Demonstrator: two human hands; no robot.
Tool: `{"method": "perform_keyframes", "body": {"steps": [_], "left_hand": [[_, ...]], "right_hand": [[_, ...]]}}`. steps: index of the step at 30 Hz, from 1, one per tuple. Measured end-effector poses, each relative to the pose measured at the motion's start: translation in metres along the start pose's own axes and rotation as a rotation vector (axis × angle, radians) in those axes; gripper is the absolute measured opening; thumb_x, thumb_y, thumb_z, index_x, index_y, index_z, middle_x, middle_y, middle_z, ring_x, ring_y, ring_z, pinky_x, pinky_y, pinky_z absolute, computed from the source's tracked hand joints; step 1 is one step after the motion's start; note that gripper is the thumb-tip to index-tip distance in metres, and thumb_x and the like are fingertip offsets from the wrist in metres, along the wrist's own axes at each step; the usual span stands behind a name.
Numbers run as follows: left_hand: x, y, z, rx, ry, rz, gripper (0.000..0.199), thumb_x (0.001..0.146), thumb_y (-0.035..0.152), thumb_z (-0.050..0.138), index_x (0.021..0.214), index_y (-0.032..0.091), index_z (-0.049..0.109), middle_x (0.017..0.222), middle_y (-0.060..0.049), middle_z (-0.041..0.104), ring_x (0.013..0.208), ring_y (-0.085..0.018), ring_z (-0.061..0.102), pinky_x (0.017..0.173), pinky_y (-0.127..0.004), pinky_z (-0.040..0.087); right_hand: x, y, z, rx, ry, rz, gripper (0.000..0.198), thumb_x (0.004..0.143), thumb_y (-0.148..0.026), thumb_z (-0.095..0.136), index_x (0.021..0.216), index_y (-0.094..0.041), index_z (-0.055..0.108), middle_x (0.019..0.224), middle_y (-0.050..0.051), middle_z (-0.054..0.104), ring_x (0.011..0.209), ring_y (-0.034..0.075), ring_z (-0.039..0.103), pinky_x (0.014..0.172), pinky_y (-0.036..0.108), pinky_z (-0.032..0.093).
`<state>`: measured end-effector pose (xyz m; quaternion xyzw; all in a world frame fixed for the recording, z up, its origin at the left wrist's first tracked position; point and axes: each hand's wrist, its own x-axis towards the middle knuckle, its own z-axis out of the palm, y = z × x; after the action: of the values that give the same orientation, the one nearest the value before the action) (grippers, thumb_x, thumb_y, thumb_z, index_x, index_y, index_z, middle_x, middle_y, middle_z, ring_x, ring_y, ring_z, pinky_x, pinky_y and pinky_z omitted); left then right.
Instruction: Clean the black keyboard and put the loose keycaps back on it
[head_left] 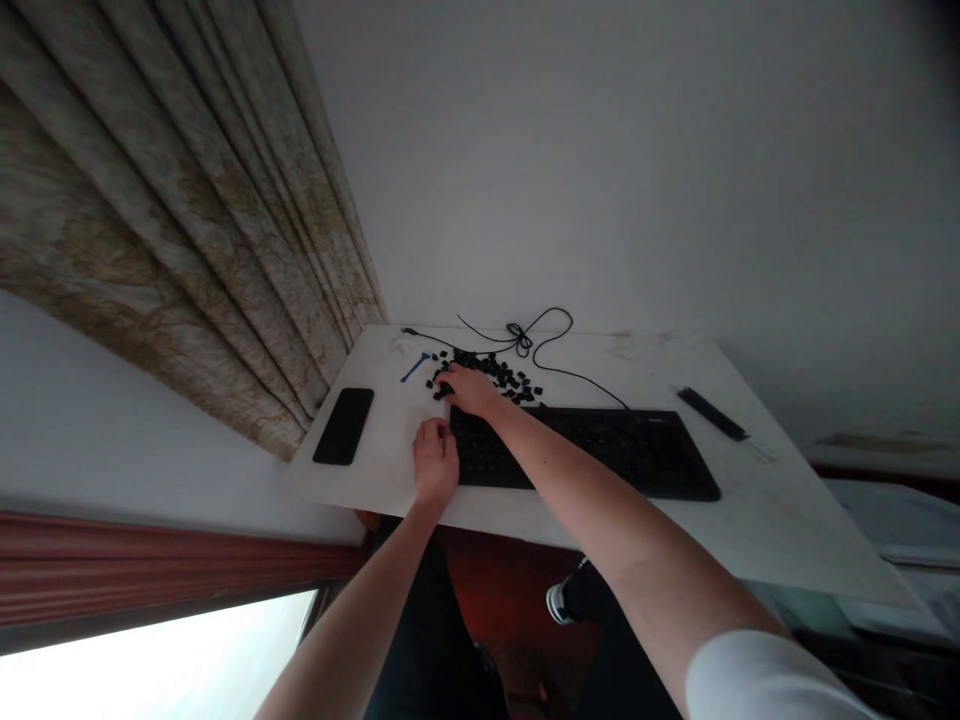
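A black keyboard (pixel 600 440) lies along the front of the white table. At its left end rests my left hand (pixel 436 460), fingers curled in; whether they hold anything is hidden. My right hand (pixel 471 388) reaches across the keyboard's upper left corner to a heap of loose black keycaps (pixel 514 380). Its thumb and fingers come together at the left side of the heap, with a black keycap (pixel 444 388) showing between them.
A blue tool (pixel 415 367) lies left of the heap, and a black phone (pixel 343 426) near the table's left edge. Behind runs a coiled black cable (pixel 519 340). At the right lies a dark narrow strip (pixel 711 412). A patterned curtain (pixel 247 200) hangs at the left.
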<state>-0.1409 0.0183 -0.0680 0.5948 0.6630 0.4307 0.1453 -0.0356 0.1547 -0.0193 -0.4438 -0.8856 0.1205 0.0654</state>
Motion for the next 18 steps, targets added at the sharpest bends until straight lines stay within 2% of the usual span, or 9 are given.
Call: {"method": "perform_keyframes", "body": {"steps": [3, 6, 13, 16, 18], "left_hand": [[0.0, 0.0, 0.0, 0.019, 0.003, 0.006, 0.015, 0.093, 0.016, 0.042, 0.1, 0.022, 0.053, 0.094, -0.006, 0.059, 0.097, -0.022, 0.06, 0.09, -0.04, 0.049], [0.0, 0.0, 0.0, 0.017, -0.002, 0.008, 0.015, 0.094, 0.016, 0.041, 0.1, 0.022, 0.054, 0.094, -0.006, 0.059, 0.096, -0.022, 0.06, 0.089, -0.04, 0.049], [0.001, 0.0, -0.001, -0.004, -0.015, -0.015, 0.016, 0.095, 0.017, 0.041, 0.101, 0.021, 0.054, 0.097, -0.007, 0.06, 0.098, -0.022, 0.06, 0.091, -0.04, 0.049], [0.001, 0.001, -0.001, -0.015, -0.018, -0.022, 0.016, 0.095, 0.017, 0.041, 0.101, 0.021, 0.055, 0.098, -0.007, 0.061, 0.099, -0.022, 0.06, 0.092, -0.04, 0.048], [0.001, 0.001, -0.001, -0.019, -0.02, -0.027, 0.016, 0.095, 0.016, 0.041, 0.101, 0.021, 0.055, 0.098, -0.007, 0.061, 0.099, -0.022, 0.06, 0.093, -0.04, 0.048]], "right_hand": [[0.002, -0.002, 0.0, 0.009, -0.029, -0.041, 0.029, 0.091, -0.02, 0.059, 0.117, -0.026, 0.07, 0.123, 0.008, 0.063, 0.106, 0.023, 0.065, 0.086, 0.03, 0.05], [0.004, -0.003, -0.001, 0.004, -0.032, -0.002, 0.027, 0.091, -0.016, 0.056, 0.11, -0.023, 0.073, 0.12, 0.009, 0.066, 0.104, 0.023, 0.066, 0.087, 0.029, 0.049], [-0.003, 0.004, -0.003, -0.006, 0.041, 0.086, 0.031, 0.092, -0.01, 0.05, 0.112, -0.017, 0.073, 0.118, 0.013, 0.07, 0.108, 0.024, 0.065, 0.093, 0.032, 0.047], [-0.005, 0.011, -0.003, 0.11, 0.101, 0.127, 0.028, 0.09, -0.013, 0.056, 0.11, -0.019, 0.075, 0.116, 0.011, 0.072, 0.111, 0.022, 0.064, 0.097, 0.03, 0.046], [-0.006, 0.017, -0.004, 0.262, 0.168, 0.204, 0.024, 0.088, -0.016, 0.062, 0.107, -0.02, 0.076, 0.112, 0.008, 0.074, 0.107, 0.021, 0.066, 0.097, 0.03, 0.047]]}}
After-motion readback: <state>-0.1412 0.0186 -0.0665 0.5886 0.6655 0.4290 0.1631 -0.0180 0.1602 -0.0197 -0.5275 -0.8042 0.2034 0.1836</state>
